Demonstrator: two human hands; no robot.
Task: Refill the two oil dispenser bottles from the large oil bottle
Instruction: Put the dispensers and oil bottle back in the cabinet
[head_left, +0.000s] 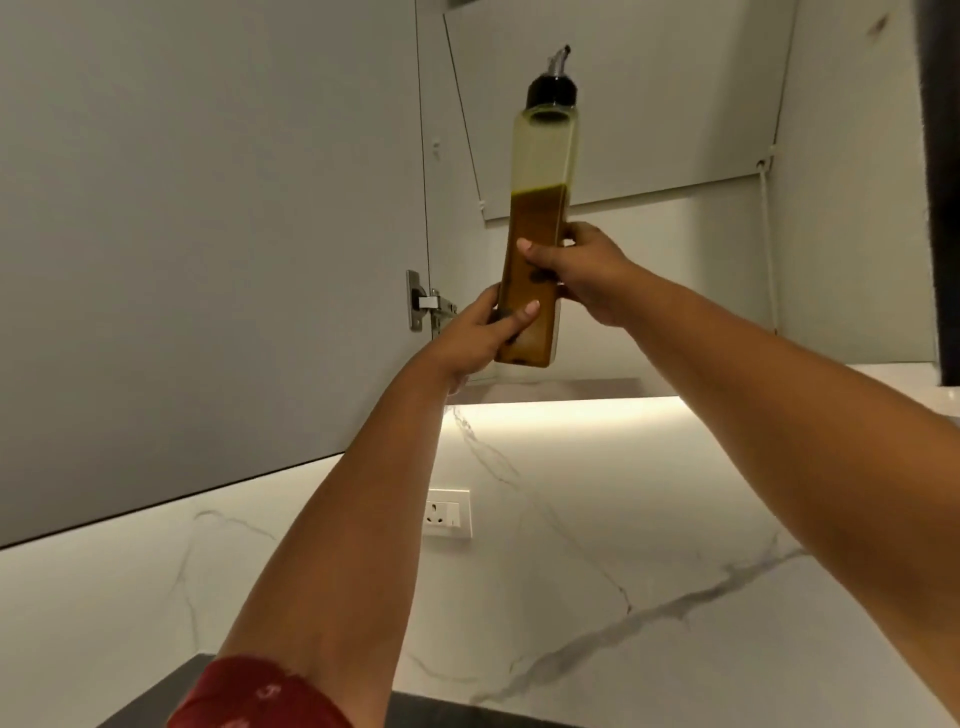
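Observation:
A tall clear oil dispenser bottle (540, 171) with a black collar and metal pour spout is held upright in front of an open wall cabinet. Amber oil fills about its lower half. My left hand (480, 332) grips the bottle near its base, thumb across the front. My right hand (576, 270) grips it just above, thumb on the front and fingers behind. The large oil bottle and a second dispenser are out of view.
The grey cabinet door (208, 234) stands open on the left, its hinge (423, 306) close to my left hand. A lit strip runs under the cabinet. Below are a marble backsplash with a wall socket (448, 513) and a dark counter edge (156, 701).

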